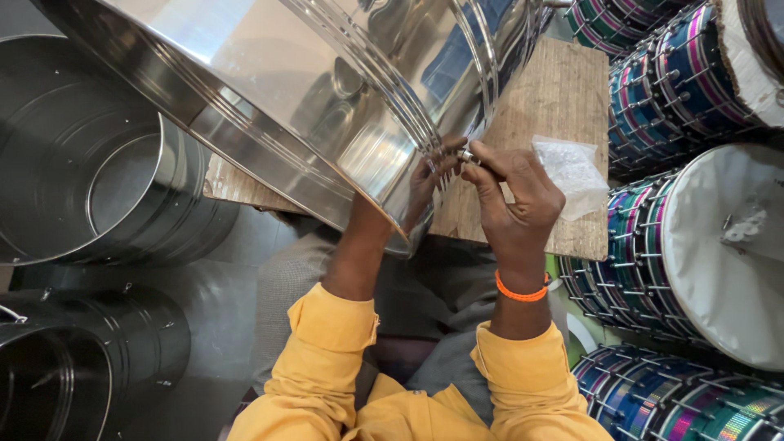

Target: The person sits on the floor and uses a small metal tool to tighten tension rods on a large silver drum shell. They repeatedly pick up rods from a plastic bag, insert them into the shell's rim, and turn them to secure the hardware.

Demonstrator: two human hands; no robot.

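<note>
Head view, steel shell: a large polished steel drum shell point(327, 106) is lying tilted across the wooden board point(563, 98), its ribbed rim coming down toward the person at the near centre.
Head view, left hand: the left hand point(429, 184) is reaching inside the shell's open end, so it is showing only through the rim's edge and as a reflection; its fingers are curling against the inner wall, but how tightly they are closing cannot be told.
Head view, right hand: the right hand point(514, 200) is working just outside the rim, thumb and forefinger pinching a small metal fitting point(467, 153) against the shell's edge, the other fingers folding loosely behind.
Head view, wrist: an orange band point(521, 291) is circling the right wrist, above yellow sleeves point(327, 367).
Head view, bag: a small clear plastic bag point(572, 171) is lying on the board just right of the right hand.
Head view, left side: two more bare steel shells are standing on the floor, one far left point(90, 155) and one near left point(73, 367).
Head view, right side: finished drums point(702, 245) with white skins, blue and pink banding and metal tension rods are stacking along the right edge, from far to near.
</note>
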